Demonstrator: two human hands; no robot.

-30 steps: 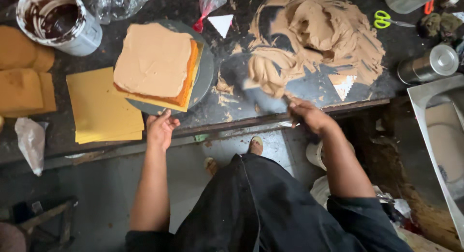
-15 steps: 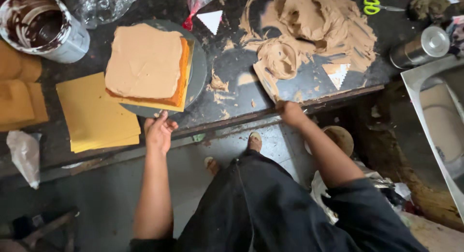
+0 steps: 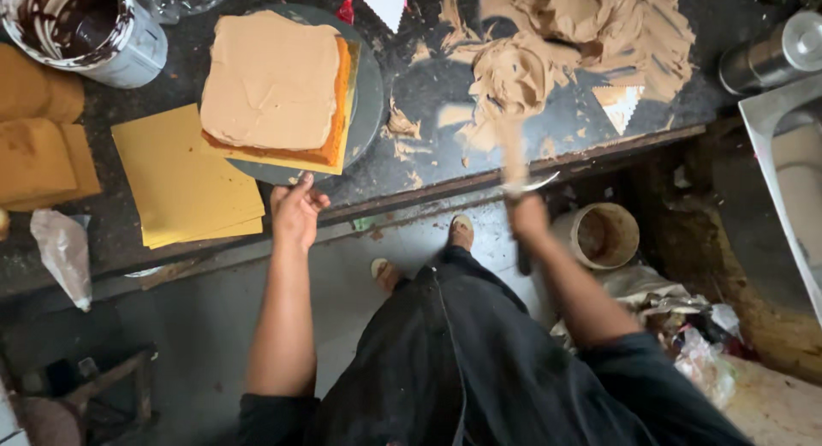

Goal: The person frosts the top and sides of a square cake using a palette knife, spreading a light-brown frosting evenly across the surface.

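1. Left hand (image 3: pixel 295 213): at the near edge of the dark surface (image 3: pixel 428 95), fingertips touching the rim of the round grey turntable (image 3: pixel 370 95). Fingers loosely curled, not wrapped around anything.
2. Right hand (image 3: pixel 527 217): closed around the handle of a palette knife (image 3: pixel 514 151), just below the surface edge. Blade is motion-blurred; it points up toward the pile of tan frosting (image 3: pixel 548 44) spread on the surface. Can't tell whether the tip touches the frosting.
3. Cake (image 3: pixel 274 82): square, sits on the turntable, top coated with tan frosting, orange-yellow sponge showing on the right and near sides. Yellow square board under it.
4. Left of the turntable: stack of yellow square boards (image 3: pixel 184 176), flat on the surface, corner just beside the turntable.
5. Far left: bare sponge layers (image 3: pixel 38 129), uncoated.
6. Top left: white bucket (image 3: pixel 86 26) with dark chocolate inside, smeared on the rim.
7. Two white triangular scrapers: one (image 3: pixel 385 2) above the turntable, one toothed (image 3: pixel 618 105) right of the frosting pile.
8. Steel canister (image 3: pixel 771 52) lying at the right end of the surface.
9. Floor: small round tub (image 3: pixel 604 236) right of the right hand; crumpled plastic bags (image 3: pixel 693 343) lower right.
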